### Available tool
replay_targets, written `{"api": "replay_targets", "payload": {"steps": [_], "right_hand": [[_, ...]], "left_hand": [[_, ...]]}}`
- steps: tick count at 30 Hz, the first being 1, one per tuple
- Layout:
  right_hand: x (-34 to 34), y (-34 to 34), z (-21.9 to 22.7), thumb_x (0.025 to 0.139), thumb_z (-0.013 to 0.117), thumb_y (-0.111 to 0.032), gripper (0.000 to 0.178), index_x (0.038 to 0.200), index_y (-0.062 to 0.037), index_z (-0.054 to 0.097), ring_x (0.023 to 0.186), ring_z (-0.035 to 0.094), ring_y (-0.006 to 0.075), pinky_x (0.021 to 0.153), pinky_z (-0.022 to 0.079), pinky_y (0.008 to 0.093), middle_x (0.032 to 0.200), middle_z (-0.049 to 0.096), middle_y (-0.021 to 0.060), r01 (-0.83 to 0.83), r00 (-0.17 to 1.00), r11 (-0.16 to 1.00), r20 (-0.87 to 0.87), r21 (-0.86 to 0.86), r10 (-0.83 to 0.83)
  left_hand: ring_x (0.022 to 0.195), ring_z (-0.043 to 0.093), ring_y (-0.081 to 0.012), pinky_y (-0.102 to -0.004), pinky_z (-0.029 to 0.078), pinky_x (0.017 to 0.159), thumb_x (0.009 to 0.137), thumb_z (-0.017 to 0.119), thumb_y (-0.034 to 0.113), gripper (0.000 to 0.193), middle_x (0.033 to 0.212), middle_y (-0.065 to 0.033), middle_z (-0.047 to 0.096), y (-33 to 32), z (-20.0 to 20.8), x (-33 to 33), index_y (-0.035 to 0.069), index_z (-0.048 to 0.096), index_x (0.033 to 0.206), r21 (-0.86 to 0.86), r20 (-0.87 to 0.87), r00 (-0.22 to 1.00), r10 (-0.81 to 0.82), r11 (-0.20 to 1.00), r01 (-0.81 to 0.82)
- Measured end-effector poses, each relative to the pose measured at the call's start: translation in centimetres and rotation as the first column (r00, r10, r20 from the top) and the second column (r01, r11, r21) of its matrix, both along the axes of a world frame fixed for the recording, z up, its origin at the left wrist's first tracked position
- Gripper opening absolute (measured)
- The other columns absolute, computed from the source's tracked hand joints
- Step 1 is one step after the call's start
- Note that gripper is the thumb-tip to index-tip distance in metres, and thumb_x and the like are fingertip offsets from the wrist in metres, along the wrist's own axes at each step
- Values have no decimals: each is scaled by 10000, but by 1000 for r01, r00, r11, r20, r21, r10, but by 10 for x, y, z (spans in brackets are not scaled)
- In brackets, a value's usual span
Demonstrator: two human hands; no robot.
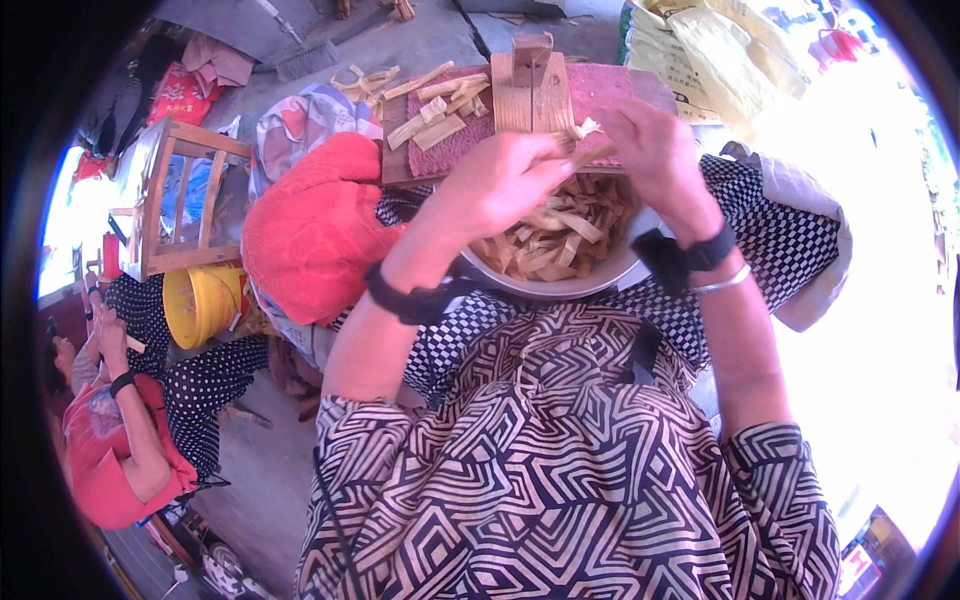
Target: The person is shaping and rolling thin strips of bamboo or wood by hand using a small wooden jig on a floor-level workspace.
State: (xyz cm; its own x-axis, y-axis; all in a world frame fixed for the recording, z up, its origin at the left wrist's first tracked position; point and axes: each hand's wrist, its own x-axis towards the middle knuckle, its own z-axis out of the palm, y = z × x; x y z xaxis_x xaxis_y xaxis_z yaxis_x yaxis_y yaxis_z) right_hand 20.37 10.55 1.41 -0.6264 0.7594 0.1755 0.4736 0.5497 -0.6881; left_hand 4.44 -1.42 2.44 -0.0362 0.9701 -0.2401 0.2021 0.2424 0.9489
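Note:
My left hand and my right hand are raised close together over a white basin in my lap. Between them runs a pale yellow strip, with the fingers of both hands closed on it. A frayed whitish end pokes up beside the fingers. Many cut strips fill the basin; what they are made of is not clear. Just beyond my hands, a wooden block with an upright piece and a thin slit stands on a board covered with pink cloth.
Uncut pale pieces lie on the board's left side. A red towel covers my left knee. At left are a wooden chair, a yellow bucket and a seated co-worker. A yellowish sack stands far right.

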Motion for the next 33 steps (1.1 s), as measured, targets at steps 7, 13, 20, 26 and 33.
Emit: {"api": "replay_targets", "payload": {"steps": [7,13,20,26,33], "right_hand": [[50,-71,88,818,666,-48,67,867,-3,676,719,649,147,610,517,253,790,678,94,-850,524,266,-674,-455,521],[48,-58,93,855,605,-47,151,983,-2,672,716,666,154,599,504,238,804,692,94,-382,876,866,-425,-322,228],[14,-30,-4,779,608,-102,246,1017,-142,657,600,629,280,528,504,355,643,619,105,38,999,970,-47,240,-28],[22,-24,-39,819,639,-206,131,915,-130,685,619,643,232,553,503,330,686,629,102,2,999,955,-31,296,8],[27,-42,-39,924,575,-237,271,1082,-23,621,931,616,163,840,491,317,1082,629,66,-448,822,-28,-400,-893,-407]], "left_hand": [[616,636,-150,-255,471,523,892,546,101,166,743,-119,653,-47,105,30,-33,635,932,503,-8,969,-246,837,216],[804,598,-121,-234,479,710,915,531,117,261,887,-95,627,-22,78,50,-54,543,1111,410,466,850,-244,911,37],[560,460,-34,-162,377,486,913,556,145,217,762,25,527,17,-39,46,39,519,1098,-77,738,657,151,987,-141],[565,508,-80,-205,415,511,889,550,99,140,716,-16,577,14,-64,31,42,609,1002,-164,451,889,83,986,-9],[820,580,-296,-388,473,703,783,568,32,213,846,-75,636,6,-69,48,45,622,989,559,-407,863,299,829,-23]]}}
